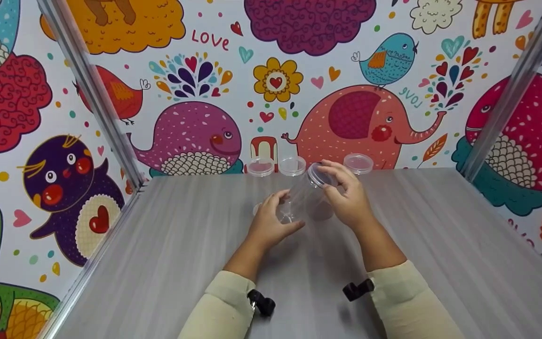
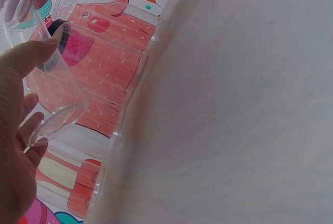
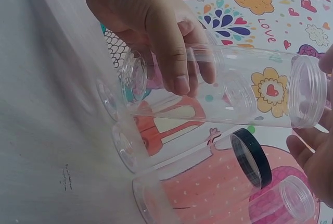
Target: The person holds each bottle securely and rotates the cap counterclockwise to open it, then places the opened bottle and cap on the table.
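- Over the middle of the grey worktop, both forearms reach forward in pale sleeves, converging on one clear jar; a small black device sits by the left cuff, and another black device by the right.
- Left hand comes in from the side with its palm facing the jar; its grip is closed about the lower part, thumb on one side and fingers on the other.
- Right hand bends inward from the other side; its grip is curled round the threaded end, thumb nearer the body, fingers over the far side.
- Between the two hands lies the jar, tilted, base by the left grip and threaded end within the right.
- Beyond it, more clear jars stand along the back of the worktop, near the patterned wall; one of these, a jar with a black band round its top, shows just beside the held one in the right wrist view.
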Available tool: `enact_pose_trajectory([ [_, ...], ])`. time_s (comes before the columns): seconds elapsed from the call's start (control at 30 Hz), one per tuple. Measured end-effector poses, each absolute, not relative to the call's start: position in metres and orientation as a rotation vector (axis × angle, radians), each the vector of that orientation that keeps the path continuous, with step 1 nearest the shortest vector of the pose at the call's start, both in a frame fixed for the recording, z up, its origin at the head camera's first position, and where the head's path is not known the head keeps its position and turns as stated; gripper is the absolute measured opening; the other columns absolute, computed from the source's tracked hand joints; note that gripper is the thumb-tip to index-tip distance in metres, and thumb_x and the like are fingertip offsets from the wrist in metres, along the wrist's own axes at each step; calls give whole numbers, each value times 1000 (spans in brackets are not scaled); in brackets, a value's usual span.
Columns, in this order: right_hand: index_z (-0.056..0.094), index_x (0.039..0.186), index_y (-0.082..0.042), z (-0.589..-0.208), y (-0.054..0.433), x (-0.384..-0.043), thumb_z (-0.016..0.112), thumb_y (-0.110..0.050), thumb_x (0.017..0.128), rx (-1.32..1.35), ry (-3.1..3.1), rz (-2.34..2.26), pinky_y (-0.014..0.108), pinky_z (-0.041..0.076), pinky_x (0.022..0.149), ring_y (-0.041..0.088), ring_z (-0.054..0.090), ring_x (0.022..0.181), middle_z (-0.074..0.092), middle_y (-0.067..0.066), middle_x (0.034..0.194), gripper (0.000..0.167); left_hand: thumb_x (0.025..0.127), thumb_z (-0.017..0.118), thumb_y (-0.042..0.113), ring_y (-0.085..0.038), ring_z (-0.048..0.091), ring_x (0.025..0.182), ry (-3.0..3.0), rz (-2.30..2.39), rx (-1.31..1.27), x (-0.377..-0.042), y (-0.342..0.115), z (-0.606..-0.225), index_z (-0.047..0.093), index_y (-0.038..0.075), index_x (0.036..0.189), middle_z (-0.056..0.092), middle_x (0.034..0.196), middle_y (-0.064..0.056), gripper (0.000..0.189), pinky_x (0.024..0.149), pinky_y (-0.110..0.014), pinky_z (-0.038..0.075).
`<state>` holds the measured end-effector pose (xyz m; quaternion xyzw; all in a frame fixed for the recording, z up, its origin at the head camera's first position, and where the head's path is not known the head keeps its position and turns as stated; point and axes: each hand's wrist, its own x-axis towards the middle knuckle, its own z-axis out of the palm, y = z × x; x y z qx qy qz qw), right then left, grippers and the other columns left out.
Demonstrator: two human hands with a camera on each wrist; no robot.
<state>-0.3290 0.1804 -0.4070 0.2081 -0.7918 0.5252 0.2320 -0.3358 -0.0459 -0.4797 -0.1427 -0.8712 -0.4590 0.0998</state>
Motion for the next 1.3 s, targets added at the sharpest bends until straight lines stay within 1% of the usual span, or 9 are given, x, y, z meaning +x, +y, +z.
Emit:
enact_pose_trajectory([
  [0.1, 71, 138, -16, -406, 180, -329, 68, -17, 96, 543, -2189, 1409, 58, 49, 118, 30, 54, 147, 59, 6, 158, 42, 77, 94, 46, -23, 56, 139, -2585, -1375, -402, -335, -45, -480, 52, 24, 156, 62, 150, 1, 92, 119, -57, 50],
  [0.23, 68, 140, -17, -404, 180, -328, 75, -34, 95, 440, -2219, 1324, 59, 52, 113, 32, 51, 144, 59, 7, 156, 49, 76, 95, 46, -23, 55, 141, -2603, -1385, -366, -334, -45, -479, 51, 27, 156, 61, 151, 3, 93, 118, -58, 50],
  [0.37, 70, 135, -17, -403, 179, -326, 78, -46, 93, 327, -2264, 1277, 57, 56, 106, 33, 52, 134, 65, 10, 143, 52, 76, 95, 44, -22, 55, 142, -2611, -1377, -361, -334, -45, -479, 51, 29, 156, 59, 152, 3, 93, 119, -58, 50],
  [0.5, 71, 129, -16, -402, 178, -325, 80, -50, 92, 280, -2296, 1292, 50, 59, 99, 29, 57, 120, 67, 10, 130, 51, 76, 95, 44, -22, 55, 142, -2608, -1374, -369, -334, -45, -479, 51, 29, 156, 59, 153, 3, 92, 119, -58, 49],
  [0.6, 72, 127, -16, -403, 178, -325, 79, -46, 94, 293, -2292, 1305, 44, 59, 93, 24, 58, 115, 68, 8, 129, 46, 77, 95, 44, -22, 56, 142, -2604, -1370, -377, -334, -45, -479, 51, 29, 156, 59, 153, 3, 91, 120, -58, 49],
  [0.73, 74, 126, -17, -405, 179, -326, 74, -36, 98, 365, -2263, 1319, 43, 56, 91, 23, 59, 118, 68, 4, 139, 34, 77, 94, 45, -22, 56, 141, -2598, -1359, -392, -333, -45, -479, 51, 29, 155, 60, 152, 2, 91, 119, -57, 50],
  [0.9, 75, 125, -15, -407, 179, -325, 67, -21, 98, 475, -2204, 1373, 48, 52, 101, 23, 59, 130, 67, 1, 147, 30, 77, 94, 45, -22, 57, 141, -2598, -1351, -394, -333, -44, -479, 51, 28, 156, 61, 151, 1, 92, 119, -56, 50],
  [1.07, 76, 123, -14, -407, 179, -326, 62, -12, 96, 541, -2155, 1441, 53, 51, 113, 21, 59, 136, 67, 1, 146, 30, 77, 94, 46, -22, 57, 141, -2594, -1345, -396, -333, -44, -479, 51, 28, 155, 61, 151, 1, 91, 119, -55, 51],
  [1.3, 75, 119, -13, -407, 179, -326, 59, -10, 96, 573, -2129, 1466, 56, 46, 123, 22, 57, 139, 66, 2, 143, 28, 77, 94, 46, -22, 57, 140, -2586, -1364, -385, -334, -44, -479, 51, 31, 154, 61, 151, 2, 90, 118, -55, 52],
])
